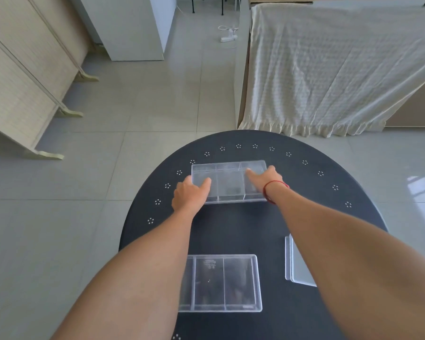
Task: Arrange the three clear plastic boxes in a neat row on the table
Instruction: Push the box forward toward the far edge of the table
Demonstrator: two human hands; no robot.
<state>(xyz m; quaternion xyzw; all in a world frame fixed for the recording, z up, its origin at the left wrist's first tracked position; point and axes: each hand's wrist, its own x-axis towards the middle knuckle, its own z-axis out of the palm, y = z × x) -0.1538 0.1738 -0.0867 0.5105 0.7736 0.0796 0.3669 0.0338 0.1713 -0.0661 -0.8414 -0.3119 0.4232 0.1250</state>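
Three clear plastic boxes lie on the round black table (304, 192). The far box (230, 182), split into three compartments, sits near the table's far edge. My left hand (189, 193) grips its left end, thumb over the rim. My right hand (264, 179) holds its right end, thumb inside the right compartment; a red string circles that wrist. A second three-compartment box (222, 283) rests near me at the centre, its left end hidden by my left forearm. The third box (298, 261) lies at the right, mostly covered by my right forearm.
A ring of small white dot marks runs around the table's rim. Beyond it is grey tiled floor, a cream folding screen (22, 77) at left, a white cabinet (135, 25), a power strip (228, 35) on the floor, and cloth-draped furniture (341, 69) at back right.
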